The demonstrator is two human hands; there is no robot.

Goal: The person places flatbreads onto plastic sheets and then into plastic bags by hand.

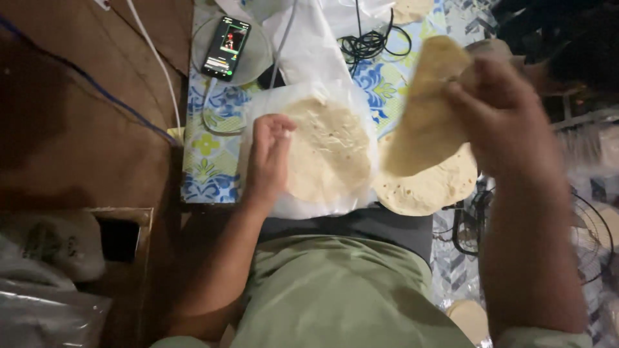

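Observation:
My right hand (500,113) holds up a round flatbread (429,109), which hangs tilted above a stack of flatbreads (432,187) at the table's right edge. My left hand (269,154) rests with loosely bent fingers on a clear plastic bag (309,203), touching the left edge of a flatbread (330,149) that lies flat in the bag. The raised flatbread is blurred.
A phone (225,46) with a lit screen lies on a round dish at the back. White cables (158,58) and a black cable coil (371,44) run over the flowered tablecloth (209,164). A fan grille (590,235) stands at the right, plastic bags (45,277) at the lower left.

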